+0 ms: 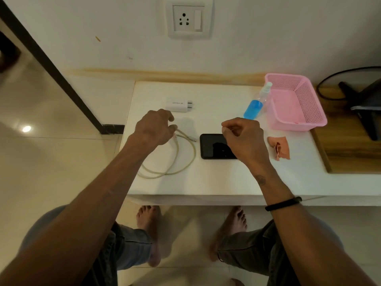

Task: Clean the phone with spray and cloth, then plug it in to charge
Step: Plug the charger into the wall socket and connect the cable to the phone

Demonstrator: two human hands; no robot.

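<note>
A black phone (214, 146) lies flat, screen up, on the white table (206, 182). My right hand (244, 139) hovers over its right end with fingers loosely curled, holding nothing I can see. A coiled beige cable (175, 162) lies left of the phone; my left hand (155, 129) hangs just above its loose ends, fingers bent and nothing in them. A white charger adapter (178, 104) lies behind the left hand. The blue spray bottle (255, 106) leans against a pink basket. A crumpled pink cloth (279, 147) lies right of the phone. The wall socket (189, 18) is above the table.
The pink mesh basket (305, 120) stands at the table's back right. A wooden surface (348, 153) with a black stand (367, 112) adjoins on the right. My bare feet are on the tiled floor below the table's front edge.
</note>
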